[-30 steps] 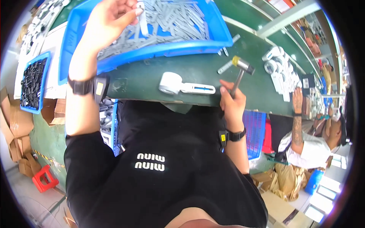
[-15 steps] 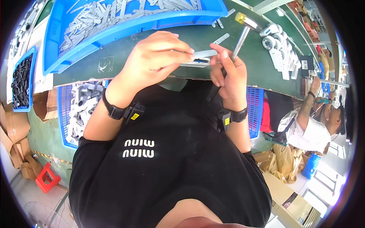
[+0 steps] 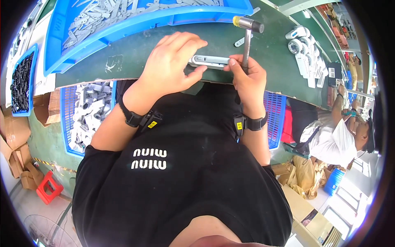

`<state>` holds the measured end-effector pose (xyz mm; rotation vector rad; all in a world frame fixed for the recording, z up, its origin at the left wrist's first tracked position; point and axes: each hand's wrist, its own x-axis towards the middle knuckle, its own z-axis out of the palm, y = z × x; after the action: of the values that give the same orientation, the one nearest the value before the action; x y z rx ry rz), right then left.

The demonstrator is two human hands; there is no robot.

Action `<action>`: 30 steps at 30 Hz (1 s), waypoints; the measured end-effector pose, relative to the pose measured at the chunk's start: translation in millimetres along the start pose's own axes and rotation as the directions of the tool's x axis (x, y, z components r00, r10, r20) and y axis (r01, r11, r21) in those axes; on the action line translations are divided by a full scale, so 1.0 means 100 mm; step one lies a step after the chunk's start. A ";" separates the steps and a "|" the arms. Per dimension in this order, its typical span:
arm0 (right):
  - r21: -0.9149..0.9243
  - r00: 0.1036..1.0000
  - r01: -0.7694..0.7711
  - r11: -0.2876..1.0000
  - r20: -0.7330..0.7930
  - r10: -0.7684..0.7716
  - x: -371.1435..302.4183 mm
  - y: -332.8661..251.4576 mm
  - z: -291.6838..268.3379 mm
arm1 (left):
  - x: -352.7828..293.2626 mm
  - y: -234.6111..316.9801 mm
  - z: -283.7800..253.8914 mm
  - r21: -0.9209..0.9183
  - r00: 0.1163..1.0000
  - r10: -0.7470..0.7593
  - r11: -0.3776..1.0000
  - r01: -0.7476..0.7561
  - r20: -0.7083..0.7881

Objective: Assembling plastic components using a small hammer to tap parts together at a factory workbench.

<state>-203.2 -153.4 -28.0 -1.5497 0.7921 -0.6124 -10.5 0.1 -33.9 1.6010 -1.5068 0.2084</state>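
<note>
A long light-grey and white plastic housing lies at the bench's near edge, with a flat grey strip along its top. My left hand is open around the housing's left end, thumb and fingers apart. My right hand grips a mallet, its metal shaft pointing away from me and its yellow-and-black head raised above the bench. The thumb and forefinger of that hand also touch the right end of the strip. A loose grey strip lies beyond the mallet shaft.
A large blue bin of grey strips stands at the back. White parts with round ends are piled at the right. Black pieces fill a small blue tray at left. Below the bench are blue baskets. Another person sits at right.
The grey strip has come down from between my hands onto the housing. My left hand has let go of it and opened. The mallet head has swung left and the shaft stands more upright.
</note>
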 end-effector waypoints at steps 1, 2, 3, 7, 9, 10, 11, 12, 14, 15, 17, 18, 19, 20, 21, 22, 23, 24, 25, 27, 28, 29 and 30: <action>-0.012 1.000 0.023 1.000 0.000 -0.023 0.00 0.00 0.01 | -0.01 0.00 0.02 -0.014 1.000 -0.005 1.000 0.006 0.015; -0.012 1.000 0.021 1.000 0.002 -0.021 -0.01 0.00 0.01 | -0.03 -0.02 0.03 -0.013 1.000 -0.008 1.000 0.008 0.015; -0.048 1.000 0.023 0.999 0.003 -0.023 -0.01 -0.01 -0.01 | -0.05 -0.05 0.06 -0.004 1.000 0.009 1.000 -0.009 0.016; -0.176 1.000 0.017 0.984 0.018 -0.014 0.00 -0.05 -0.04 | -0.06 -0.08 0.09 0.001 0.999 0.035 0.999 -0.036 0.013; -0.187 1.000 0.015 0.982 0.015 -0.012 0.01 -0.05 -0.04 | -0.08 -0.11 0.10 -0.003 0.998 0.052 0.999 -0.052 0.020; -0.196 1.000 0.019 0.980 0.014 -0.016 0.01 -0.05 -0.04 | -0.09 -0.12 0.11 -0.003 0.997 0.071 0.997 -0.071 0.023; -0.197 1.000 0.014 0.980 0.013 -0.011 0.02 -0.05 -0.04 | -0.09 -0.12 0.12 -0.006 0.997 0.068 0.998 -0.068 0.026; -0.202 1.000 0.004 0.979 -0.004 -0.005 0.02 -0.06 -0.03 | -0.07 -0.11 0.12 -0.014 0.998 0.067 0.998 -0.066 0.018; -0.203 1.000 -0.009 0.979 -0.030 0.003 0.04 -0.04 -0.03 | -0.06 -0.10 0.12 -0.027 0.997 0.071 0.997 -0.071 0.016; -0.248 1.000 -0.027 0.968 -0.018 0.023 0.06 -0.01 -0.05 | -0.07 -0.10 0.12 -0.021 0.998 0.067 0.998 -0.067 0.021; -0.289 0.999 -0.048 0.956 -0.022 0.043 0.10 0.02 -0.08 | -0.06 -0.10 0.12 -0.023 0.997 0.074 0.997 -0.074 0.032; -0.235 0.999 -0.040 0.971 -0.015 0.038 0.11 0.03 -0.07 | -0.05 -0.10 0.12 -0.007 0.995 0.090 0.996 -0.090 0.033; -0.179 0.999 -0.032 0.983 -0.005 0.032 0.11 0.04 -0.06 | -0.04 -0.10 0.12 0.012 0.994 0.103 0.995 -0.104 0.033; -0.176 0.999 -0.035 0.984 -0.011 0.033 0.09 0.03 -0.06 | -0.04 -0.09 0.11 0.010 0.993 0.108 0.994 -0.108 0.038; -0.184 0.998 -0.056 0.981 0.004 0.058 0.08 0.01 -0.06 | -0.03 -0.08 0.10 0.027 0.994 0.103 0.994 -0.104 0.049; -0.198 0.997 -0.076 0.977 0.018 0.081 0.08 -0.01 -0.06 | -0.02 -0.07 0.10 0.043 0.994 0.097 0.994 -0.100 0.055; -0.199 0.997 -0.077 0.977 0.014 0.081 0.08 -0.03 -0.07 | -0.01 -0.06 0.09 0.039 0.993 0.100 0.994 -0.102 0.055; -0.220 0.996 -0.065 0.973 0.046 0.077 0.09 -0.04 -0.08 | 0.00 -0.05 0.09 0.060 0.991 0.115 0.991 -0.119 0.068; -0.238 0.994 -0.054 0.970 0.080 0.075 0.09 -0.05 -0.09 | 0.02 -0.03 0.09 0.082 0.989 0.127 0.988 -0.133 0.083; -0.256 0.994 -0.041 0.966 0.088 0.066 0.09 -0.06 -0.10 | 0.04 0.08 0.07 0.129 0.987 0.100 0.985 -0.116 0.123; -0.274 0.993 -0.024 0.961 0.101 0.053 0.10 -0.07 -0.09 | 0.05 0.13 0.07 0.182 0.985 0.069 0.978 -0.098 0.158; -0.274 0.993 -0.021 0.961 0.106 0.052 0.10 -0.07 -0.09 | 0.05 0.14 0.10 0.185 0.986 0.067 0.978 -0.096 0.155; -0.286 0.994 -0.022 0.958 0.097 0.052 0.10 -0.06 -0.09 | 0.03 0.14 0.16 0.175 0.978 0.111 0.974 -0.142 0.175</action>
<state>-203.2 -167.0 -21.1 -1.8093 0.8559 -0.3983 -28.8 -11.1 -34.1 1.7034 -1.7631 0.3034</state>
